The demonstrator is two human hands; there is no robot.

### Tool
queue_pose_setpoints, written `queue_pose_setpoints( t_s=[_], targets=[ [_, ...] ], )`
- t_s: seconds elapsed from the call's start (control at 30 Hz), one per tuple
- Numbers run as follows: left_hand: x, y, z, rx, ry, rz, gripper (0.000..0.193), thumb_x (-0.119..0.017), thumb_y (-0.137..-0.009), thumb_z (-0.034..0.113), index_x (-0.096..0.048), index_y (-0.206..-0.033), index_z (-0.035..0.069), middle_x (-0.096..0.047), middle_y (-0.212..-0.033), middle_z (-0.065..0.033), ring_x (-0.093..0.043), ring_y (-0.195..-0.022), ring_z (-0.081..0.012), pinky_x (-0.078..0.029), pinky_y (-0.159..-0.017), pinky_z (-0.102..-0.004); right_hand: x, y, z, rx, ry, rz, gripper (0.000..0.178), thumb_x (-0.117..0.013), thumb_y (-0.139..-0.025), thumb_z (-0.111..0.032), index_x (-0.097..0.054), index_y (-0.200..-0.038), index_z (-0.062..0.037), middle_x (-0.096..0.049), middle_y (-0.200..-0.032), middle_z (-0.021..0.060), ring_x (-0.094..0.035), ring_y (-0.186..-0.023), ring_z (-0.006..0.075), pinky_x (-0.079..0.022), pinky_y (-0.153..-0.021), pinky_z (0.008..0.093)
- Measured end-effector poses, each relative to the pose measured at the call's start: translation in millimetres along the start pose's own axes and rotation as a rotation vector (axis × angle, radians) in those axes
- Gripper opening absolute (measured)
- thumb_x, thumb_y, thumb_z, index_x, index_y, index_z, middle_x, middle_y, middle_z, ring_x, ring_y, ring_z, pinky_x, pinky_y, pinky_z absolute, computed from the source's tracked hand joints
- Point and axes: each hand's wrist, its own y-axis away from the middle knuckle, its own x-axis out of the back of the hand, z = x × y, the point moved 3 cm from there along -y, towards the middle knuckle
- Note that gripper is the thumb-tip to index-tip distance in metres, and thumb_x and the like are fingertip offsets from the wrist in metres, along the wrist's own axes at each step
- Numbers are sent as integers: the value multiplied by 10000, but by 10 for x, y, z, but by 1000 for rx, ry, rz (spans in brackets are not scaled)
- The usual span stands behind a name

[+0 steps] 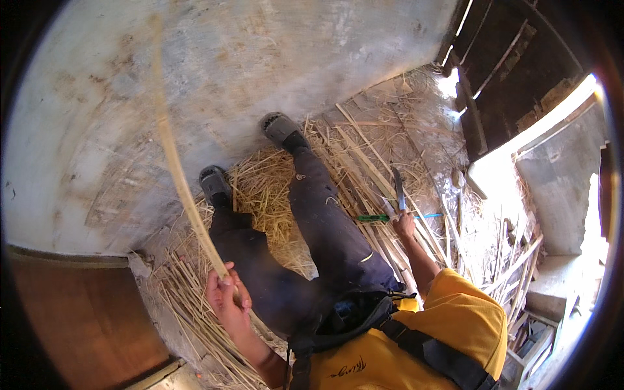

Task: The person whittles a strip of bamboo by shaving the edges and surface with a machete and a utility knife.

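My left hand [227,294] is closed around the lower end of a long, pale bamboo strip [174,156]. The strip rises in a curve across the wall, and its far end is blurred. On the right, my right hand [404,225] grips a knife [399,187], blade pointing away from me. Most of the knife's handle is hidden by my fingers. Right beside that hand lies a green and white tool [373,218], whose kind I cannot make out. A thin blue piece [430,216] shows on the hand's other side.
Bamboo strips [356,153] lie along the floor by my right leg, and more strips [195,305] lie to the left. Straw-like shavings [276,195] are heaped between my legs. A pale wall [214,71] stands ahead; a brown wooden panel [81,312] is at lower left.
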Motion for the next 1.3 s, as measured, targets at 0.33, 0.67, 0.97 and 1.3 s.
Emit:
queue_pose_setpoints(
  t_s=[0.33,0.67,0.97,1.3],
  targets=[
    [-279,58,152,33,-127,-94,235,-633,-1007,43,-639,-1226,-40,-572,-819,-19,-436,-480,-41,-302,-409,-205,-676,-160,-562,341,302,-143,285,-632,-932,-252,-757,-1183,-205,-682,-1321,178,-658,-1226,377,-544,-962,498],
    [-234,102,118,49,-152,-83,251,-637,-1013,87,-640,-1229,-40,-562,-806,-14,-441,-482,-41,-315,-410,-206,40,-111,-611,332,-249,-230,331,-805,-887,-262,-771,-1200,-161,-769,-928,143,-739,-904,237,-571,-776,411],
    [-153,133,45,9,-106,-66,261,-630,-1011,82,-633,-1236,-50,-552,-820,-15,-401,-471,-30,-293,-397,-200,1793,129,-662,452,-852,-810,270,-823,-875,-68,-780,-1141,-63,-771,-1070,36,-692,-1013,135,-541,-903,292],
    [21,197,29,21,-100,-80,268,-628,-1019,94,-625,-1245,-51,-549,-819,-17,-403,-467,-26,-286,-391,-195,2060,536,-988,587,-466,-1190,305,-845,-838,-78,-811,-1141,-84,-798,-1059,58,-711,-975,144,-547,-892,315]
  ],
)
